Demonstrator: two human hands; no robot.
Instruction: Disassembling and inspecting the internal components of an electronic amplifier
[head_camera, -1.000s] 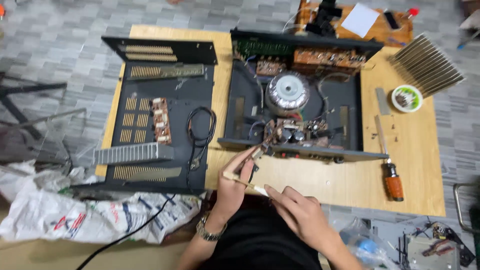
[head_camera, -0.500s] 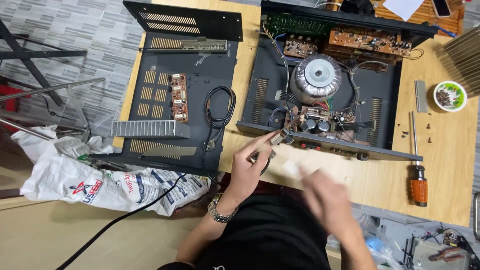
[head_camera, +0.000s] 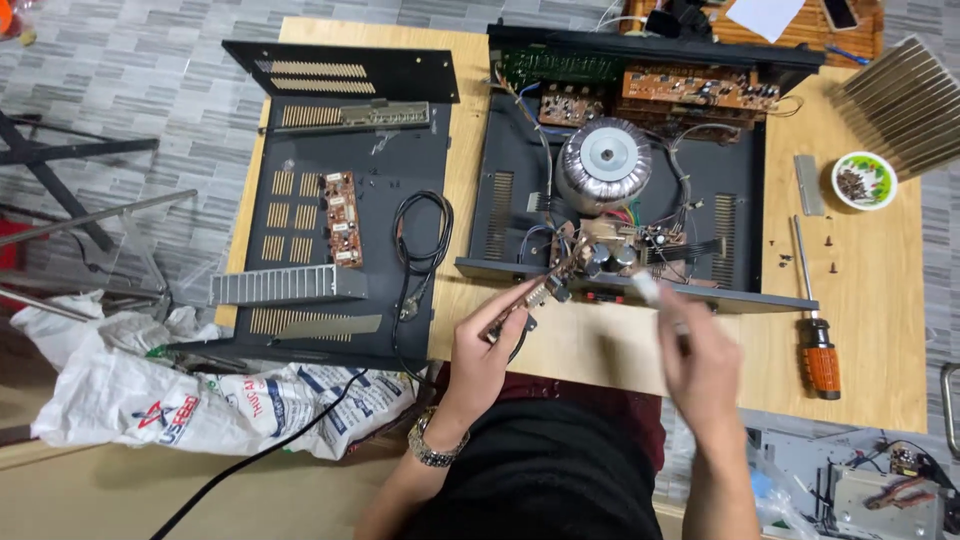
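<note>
My left hand grips the lower end of a small brown circuit board, held tilted at the front edge of an open black amplifier chassis. My right hand, blurred, holds a thin white brush-like tool with its tip near the wires and capacitors at the chassis front. A round silver transformer sits in the chassis middle.
A black cover panel with a small board, a coiled cable and a metal heatsink lies at left. An orange-handled screwdriver, loose screws, a screw bowl and a finned heatsink sit at right.
My right hand has risen from the table's front edge toward the chassis, bringing the white tool up to the wiring. My left hand keeps the small board in place.
</note>
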